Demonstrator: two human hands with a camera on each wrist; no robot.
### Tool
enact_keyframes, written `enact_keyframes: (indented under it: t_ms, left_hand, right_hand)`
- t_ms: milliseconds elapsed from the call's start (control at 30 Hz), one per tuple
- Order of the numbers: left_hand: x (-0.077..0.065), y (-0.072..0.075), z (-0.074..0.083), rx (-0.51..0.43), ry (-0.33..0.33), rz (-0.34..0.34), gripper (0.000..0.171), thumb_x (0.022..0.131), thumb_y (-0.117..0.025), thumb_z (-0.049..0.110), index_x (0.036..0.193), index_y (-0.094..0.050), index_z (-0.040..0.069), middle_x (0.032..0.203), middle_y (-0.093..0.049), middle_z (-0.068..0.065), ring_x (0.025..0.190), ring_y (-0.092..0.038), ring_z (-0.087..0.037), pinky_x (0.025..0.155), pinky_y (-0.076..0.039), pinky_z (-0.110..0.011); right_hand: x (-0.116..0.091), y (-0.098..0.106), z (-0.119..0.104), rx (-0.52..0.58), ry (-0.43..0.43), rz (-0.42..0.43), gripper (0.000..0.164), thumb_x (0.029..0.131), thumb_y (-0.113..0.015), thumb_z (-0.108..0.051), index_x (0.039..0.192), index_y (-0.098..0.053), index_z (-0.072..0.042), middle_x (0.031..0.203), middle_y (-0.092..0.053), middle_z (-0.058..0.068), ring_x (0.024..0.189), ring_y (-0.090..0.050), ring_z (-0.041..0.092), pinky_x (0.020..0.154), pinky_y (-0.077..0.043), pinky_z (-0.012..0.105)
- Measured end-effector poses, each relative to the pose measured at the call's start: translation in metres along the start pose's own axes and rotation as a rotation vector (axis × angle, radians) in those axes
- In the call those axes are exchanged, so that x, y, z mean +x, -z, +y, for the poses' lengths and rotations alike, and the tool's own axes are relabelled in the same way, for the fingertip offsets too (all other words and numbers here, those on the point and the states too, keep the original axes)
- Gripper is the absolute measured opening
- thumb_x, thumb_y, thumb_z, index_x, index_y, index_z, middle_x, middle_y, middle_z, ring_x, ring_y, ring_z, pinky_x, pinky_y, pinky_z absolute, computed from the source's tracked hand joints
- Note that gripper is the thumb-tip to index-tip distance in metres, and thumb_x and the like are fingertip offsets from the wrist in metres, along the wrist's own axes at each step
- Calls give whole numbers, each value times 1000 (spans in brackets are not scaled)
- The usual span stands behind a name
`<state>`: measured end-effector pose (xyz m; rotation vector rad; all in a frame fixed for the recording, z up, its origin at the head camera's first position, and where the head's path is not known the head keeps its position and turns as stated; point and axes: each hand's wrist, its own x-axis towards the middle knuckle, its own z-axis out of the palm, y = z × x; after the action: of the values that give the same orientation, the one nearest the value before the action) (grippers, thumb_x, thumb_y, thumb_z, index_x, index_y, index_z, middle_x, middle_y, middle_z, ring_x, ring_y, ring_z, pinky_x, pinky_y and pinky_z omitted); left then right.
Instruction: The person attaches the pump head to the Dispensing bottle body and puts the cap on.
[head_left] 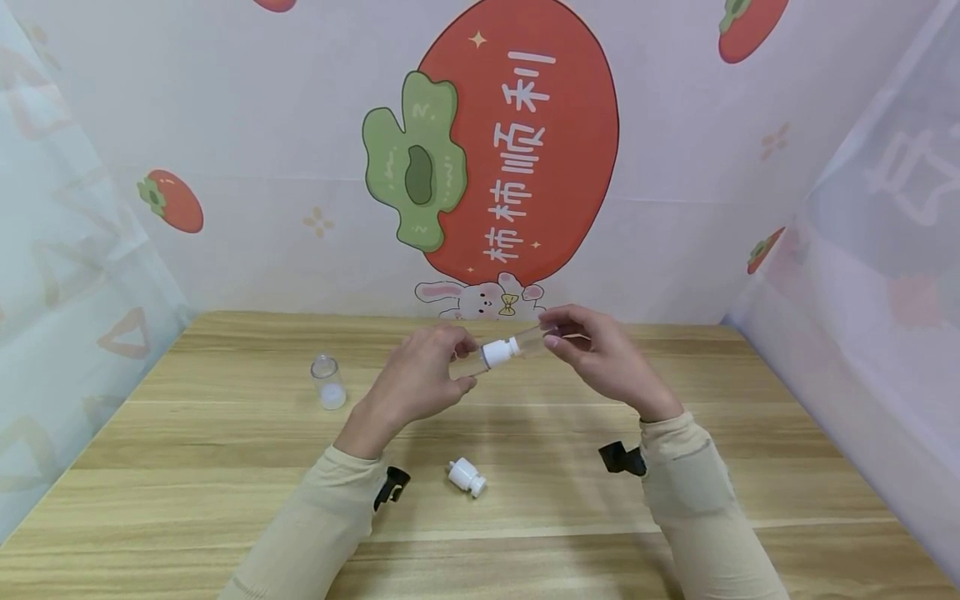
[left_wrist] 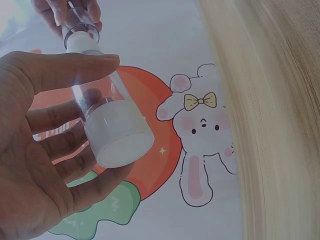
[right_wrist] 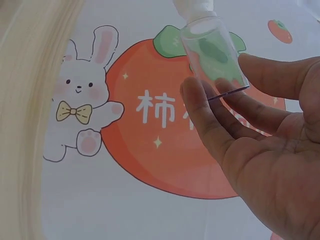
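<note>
Above the middle of the wooden table (head_left: 225, 500) both hands hold one small clear bottle (head_left: 471, 365) lying nearly level. My left hand (head_left: 465, 367) grips its body; in the left wrist view the thumb and fingers (left_wrist: 55, 150) curl round the white-bottomed bottle (left_wrist: 112, 130). A white pump collar (head_left: 498, 352) sits at the bottle's neck. My right hand (head_left: 553, 330) pinches a clear cap (head_left: 529, 342) that sits over the pump end. In the right wrist view that clear cap (right_wrist: 215, 55) lies between thumb and fingers (right_wrist: 210, 125), with the white pump (right_wrist: 195, 7) just beyond it.
A second small clear bottle (head_left: 327, 382) with white at its bottom stands on the table to the left of the hands. A loose white pump head (head_left: 467, 477) lies near the front, between the forearms. Persimmon-print backdrop panels (head_left: 510, 150) close off the back and sides.
</note>
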<state>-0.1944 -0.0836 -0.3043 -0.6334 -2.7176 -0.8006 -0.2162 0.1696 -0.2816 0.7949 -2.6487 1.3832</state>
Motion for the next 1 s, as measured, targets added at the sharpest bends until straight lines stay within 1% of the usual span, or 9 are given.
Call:
enact_keyframes:
  t_ms: [233, 467, 667, 900, 1000]
  left_hand:
    - [0, -2, 1, 6, -3, 2, 32, 77, -87, 10, 106, -75, 7, 100, -69, -4, 88, -63, -21, 78, -53, -41]
    - [0, -2, 3, 10, 2, -1, 32, 77, -88, 11, 106, -75, 7, 99, -70, -4, 88, -63, -21, 79, -53, -42]
    - [0, -3, 4, 9, 2, -3, 33, 77, -88, 11, 107, -74, 7, 100, -70, -4, 89, -64, -21, 79, -53, -42]
    - [0, -3, 6, 11, 4, 1, 33, 77, -88, 11, 106, -74, 8, 100, -70, -4, 89, -64, -21, 79, -53, -42]
    - [0, -4, 6, 7, -1, 2, 32, 76, -88, 11, 105, -74, 8, 100, -70, -3, 89, -64, -21, 79, -53, -41]
  right_hand:
    - [1, -4, 0, 9, 5, -6, 31, 98, -64, -2, 129, -62, 2, 122, -65, 16, 110, -64, 26, 95, -54, 39]
    - [1, -7, 0, 38, 20, -18, 30, 98, -64, 0, 127, -61, 4, 123, -65, 18, 111, -64, 31, 96, -54, 42]
    - [1, -8, 0, 47, 21, -23, 29, 98, -64, -1, 127, -61, 4, 123, -64, 21, 110, -65, 32, 94, -55, 36]
    - [1, -11, -2, 36, 34, -22, 29, 97, -65, -1, 126, -62, 3, 120, -65, 20, 106, -66, 27, 92, -56, 34]
    - [1, -12, -2, 34, 36, -24, 28, 97, -65, 0, 125, -62, 4, 119, -66, 19, 106, -66, 28, 92, -56, 34]
